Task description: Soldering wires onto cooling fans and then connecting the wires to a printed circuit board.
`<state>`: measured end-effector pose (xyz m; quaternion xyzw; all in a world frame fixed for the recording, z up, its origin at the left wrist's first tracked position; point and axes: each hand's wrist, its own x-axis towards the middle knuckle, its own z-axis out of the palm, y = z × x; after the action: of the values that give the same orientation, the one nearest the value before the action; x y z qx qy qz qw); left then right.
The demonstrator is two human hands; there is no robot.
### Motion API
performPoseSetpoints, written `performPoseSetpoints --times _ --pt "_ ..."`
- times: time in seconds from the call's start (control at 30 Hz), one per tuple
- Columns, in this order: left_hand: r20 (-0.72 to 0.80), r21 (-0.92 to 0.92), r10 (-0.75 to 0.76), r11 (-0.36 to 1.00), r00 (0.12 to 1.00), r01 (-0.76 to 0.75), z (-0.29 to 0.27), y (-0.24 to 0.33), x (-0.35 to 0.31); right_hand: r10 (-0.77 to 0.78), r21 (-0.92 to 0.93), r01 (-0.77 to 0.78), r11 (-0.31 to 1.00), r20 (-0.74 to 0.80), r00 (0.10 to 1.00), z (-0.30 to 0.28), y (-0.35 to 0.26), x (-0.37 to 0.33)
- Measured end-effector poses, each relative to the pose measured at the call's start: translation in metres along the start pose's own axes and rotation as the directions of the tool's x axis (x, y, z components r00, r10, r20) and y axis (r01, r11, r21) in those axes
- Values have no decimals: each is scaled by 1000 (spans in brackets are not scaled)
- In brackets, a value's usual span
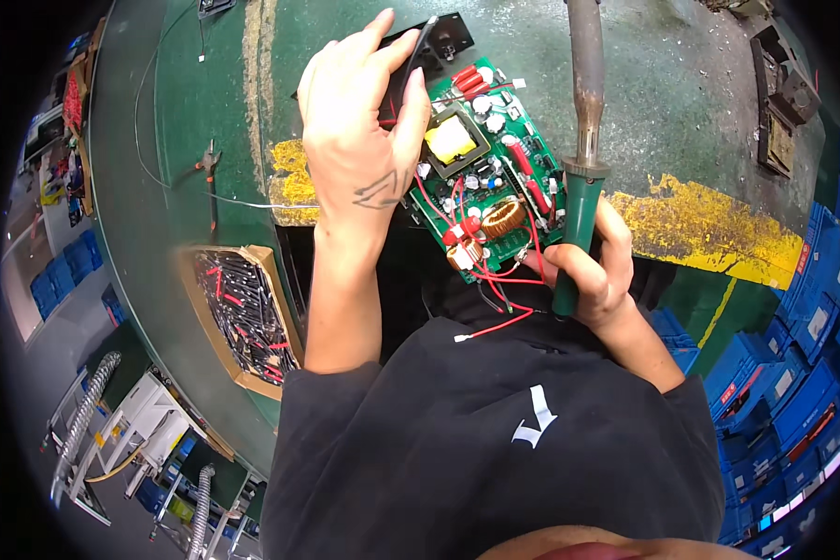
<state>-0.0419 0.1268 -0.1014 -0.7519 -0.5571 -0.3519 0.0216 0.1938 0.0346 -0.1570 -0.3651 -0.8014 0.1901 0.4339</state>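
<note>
A green circuit board (495,177) sits tilted at the bench's near edge, carrying a yellow transformer (453,140), a copper-wound coil (504,217) and several red wires. Over its upper left my left hand (359,112) is closed around a black metal panel (453,37) that stands at the board's far side. My right hand (599,266), at the board's right, is wrapped round the green handle of a large soldering iron (582,210), whose metal shaft points away from me. Its thumb lies beside the red wires. A loose red wire (495,327) with a pale connector hangs toward my shirt.
Left of my forearm stands a cardboard box (273,280) full of black and red leads. Orange-handled pliers (209,177) and thin solder wire lie on the green bench (345,23). A rusty metal holder (773,112) is at far right. Blue bins (775,373) stack at lower right.
</note>
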Motion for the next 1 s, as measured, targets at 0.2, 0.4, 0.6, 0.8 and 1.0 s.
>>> performPoseSetpoints --times 0.2,0.4,0.6,0.8,1.0 --pt "-21 33 8 999 1000 -7 4 -6 0 -4 22 4 1000 2 1000 0 3 -3" --pt "-52 -57 8 998 999 -11 8 -4 -1 98 214 -110 971 65 993 -11 -1 7" --pt "-35 -136 -37 990 999 32 8 -4 -1 133 287 -147 947 66 989 -13 2 6" --pt "62 -30 -11 999 998 13 5 -3 0 182 406 -194 893 69 981 -20 5 7" --pt "106 43 -122 992 987 118 3 8 4 146 432 -135 892 8 989 -35 10 16"
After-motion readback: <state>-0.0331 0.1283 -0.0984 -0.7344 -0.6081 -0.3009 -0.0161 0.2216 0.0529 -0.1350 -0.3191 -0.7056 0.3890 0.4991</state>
